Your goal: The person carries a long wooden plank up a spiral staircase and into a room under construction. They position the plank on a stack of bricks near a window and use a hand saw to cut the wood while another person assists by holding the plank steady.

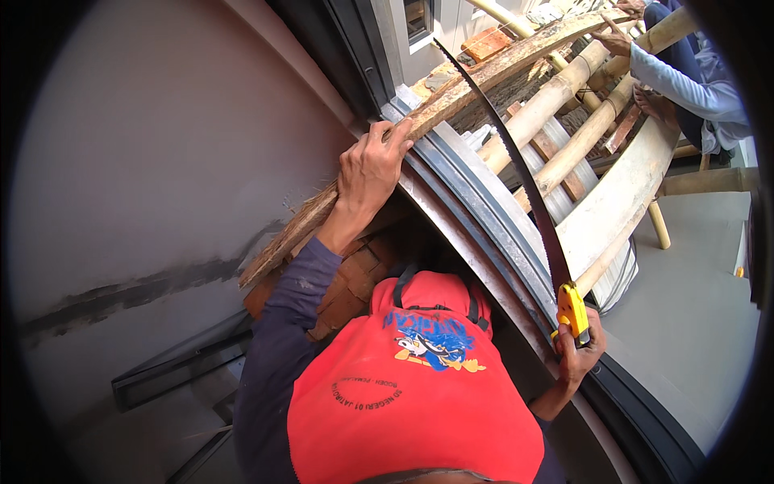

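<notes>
My left hand (369,173) is closed round a long rough wooden plank (435,113). The plank slants from the lower left, over the window frame's edge, up to the far right. My right hand (582,348) grips the yellow handle of a handsaw (572,306) at the right. Its long, dark, curved blade points up and away, its tip passing over the plank in the picture; whether they touch I cannot tell. At the plank's far end, another person's hand (617,40) is on or right beside the wood.
A metal window frame (484,210) runs diagonally past my right side. Outside it, bamboo poles (556,93) and a pale board (625,194) form a scaffold, where the other person (701,93) crouches. A grey wall (177,145) stands at left, with bricks (347,282) below the plank.
</notes>
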Tool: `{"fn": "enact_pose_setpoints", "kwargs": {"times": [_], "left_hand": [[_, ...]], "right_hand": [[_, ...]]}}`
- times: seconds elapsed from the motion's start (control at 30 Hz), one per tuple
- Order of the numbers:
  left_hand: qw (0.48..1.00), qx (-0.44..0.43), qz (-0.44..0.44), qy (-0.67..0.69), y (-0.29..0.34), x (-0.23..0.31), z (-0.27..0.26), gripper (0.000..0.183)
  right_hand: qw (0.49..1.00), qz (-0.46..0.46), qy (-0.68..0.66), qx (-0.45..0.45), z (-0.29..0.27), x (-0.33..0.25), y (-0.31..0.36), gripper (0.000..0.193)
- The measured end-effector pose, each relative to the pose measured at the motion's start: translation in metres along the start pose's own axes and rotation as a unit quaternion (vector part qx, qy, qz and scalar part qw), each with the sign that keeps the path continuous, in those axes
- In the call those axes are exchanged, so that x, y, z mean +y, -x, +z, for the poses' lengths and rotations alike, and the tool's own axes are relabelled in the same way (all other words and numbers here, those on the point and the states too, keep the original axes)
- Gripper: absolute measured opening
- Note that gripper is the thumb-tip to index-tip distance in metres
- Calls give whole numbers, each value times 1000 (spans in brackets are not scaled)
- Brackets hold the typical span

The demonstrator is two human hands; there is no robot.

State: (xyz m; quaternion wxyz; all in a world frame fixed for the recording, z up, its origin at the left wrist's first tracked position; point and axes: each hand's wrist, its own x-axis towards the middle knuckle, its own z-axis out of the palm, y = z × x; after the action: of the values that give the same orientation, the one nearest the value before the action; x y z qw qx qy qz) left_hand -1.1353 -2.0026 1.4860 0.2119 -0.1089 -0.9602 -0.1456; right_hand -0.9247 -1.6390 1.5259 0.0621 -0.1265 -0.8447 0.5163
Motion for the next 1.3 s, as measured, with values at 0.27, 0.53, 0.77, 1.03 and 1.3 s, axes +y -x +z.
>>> {"fn": "enact_pose_setpoints", "kwargs": {"times": [0.27, 0.53, 0.77, 1.03, 1.3], "left_hand": [[1000, 8, 17, -5, 56, -9, -30, 27], [999, 14, 20, -40, 97, -22, -68, 26], [999, 1, 25, -40, 118, -40, -82, 31], [998, -3, 31, -50, 114, -41, -80, 30], [999, -13, 35, -39, 113, -37, -86, 38]], "right_hand": [[999, -29, 25, -36, -6, 6, 43, 19], [998, -13, 3, -58, -22, -2, 101, 26], [996, -18, 4, -83, -22, 0, 132, 28], [990, -104, -5, -93, 33, 0, 97, 21], [986, -124, -15, -110, 56, 5, 75, 20]]}}
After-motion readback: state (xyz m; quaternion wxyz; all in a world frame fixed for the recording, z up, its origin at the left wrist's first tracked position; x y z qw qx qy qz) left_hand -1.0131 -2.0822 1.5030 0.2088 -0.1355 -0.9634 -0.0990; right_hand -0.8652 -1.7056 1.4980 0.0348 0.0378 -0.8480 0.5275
